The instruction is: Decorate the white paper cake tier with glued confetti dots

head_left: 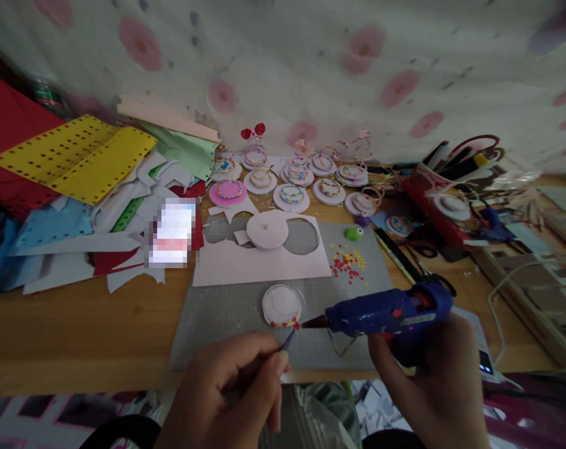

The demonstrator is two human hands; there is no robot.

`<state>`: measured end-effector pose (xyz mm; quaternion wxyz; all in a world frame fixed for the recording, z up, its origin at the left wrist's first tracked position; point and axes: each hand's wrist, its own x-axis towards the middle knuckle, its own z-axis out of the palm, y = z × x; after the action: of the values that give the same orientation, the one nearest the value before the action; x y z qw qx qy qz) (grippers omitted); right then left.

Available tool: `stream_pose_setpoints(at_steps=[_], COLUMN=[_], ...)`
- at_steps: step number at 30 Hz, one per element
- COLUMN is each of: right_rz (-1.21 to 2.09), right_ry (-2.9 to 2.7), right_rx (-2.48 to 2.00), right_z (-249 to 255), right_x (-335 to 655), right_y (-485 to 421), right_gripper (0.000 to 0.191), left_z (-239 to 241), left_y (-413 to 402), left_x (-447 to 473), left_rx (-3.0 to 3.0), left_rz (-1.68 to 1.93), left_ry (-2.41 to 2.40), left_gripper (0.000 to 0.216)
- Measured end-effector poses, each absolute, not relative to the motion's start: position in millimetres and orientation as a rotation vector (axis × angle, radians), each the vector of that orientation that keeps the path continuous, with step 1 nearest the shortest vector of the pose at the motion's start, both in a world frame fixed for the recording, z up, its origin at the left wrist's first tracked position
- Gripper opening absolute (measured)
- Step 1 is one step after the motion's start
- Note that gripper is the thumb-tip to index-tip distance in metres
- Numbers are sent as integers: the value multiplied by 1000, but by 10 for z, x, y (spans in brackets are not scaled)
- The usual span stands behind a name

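My left hand (236, 386) is closed in a pinch on tweezers (288, 340). At their tip is a small red piece (297, 323), by the near right rim of a small white paper disc (282, 304). Red and yellow bits line the disc's near edge. My right hand (437, 374) grips a blue hot glue gun (386, 312), its nozzle pointing left and ending right beside the red piece. Whether the nozzle touches it, I cannot tell. The disc lies on a grey cutting mat (217, 330).
Behind the disc lies a cut white sheet (259, 268) with a round white piece (267, 229) on it. Red and yellow confetti (349, 263) is scattered to the right. Several decorated paper hats (291, 197) stand at the back. Coloured sheets (77, 159) and a lit phone (173, 234) are left.
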<state>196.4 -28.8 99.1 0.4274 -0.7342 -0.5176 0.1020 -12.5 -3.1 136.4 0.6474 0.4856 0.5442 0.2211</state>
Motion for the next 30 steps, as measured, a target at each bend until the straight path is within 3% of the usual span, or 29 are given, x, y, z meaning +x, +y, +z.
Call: stream_pose_setpoints(at_steps=[30], right_rz=[187], right_ry=[-1425], right_rx=[-1917], right_z=[995], right_x=[1970], right_y=[-242], right_gripper=[19], left_z=[1349], left_y=[8], left_x=[-134], left_rx=[1068], left_rz=[498], left_ry=[1243], left_gripper=[32])
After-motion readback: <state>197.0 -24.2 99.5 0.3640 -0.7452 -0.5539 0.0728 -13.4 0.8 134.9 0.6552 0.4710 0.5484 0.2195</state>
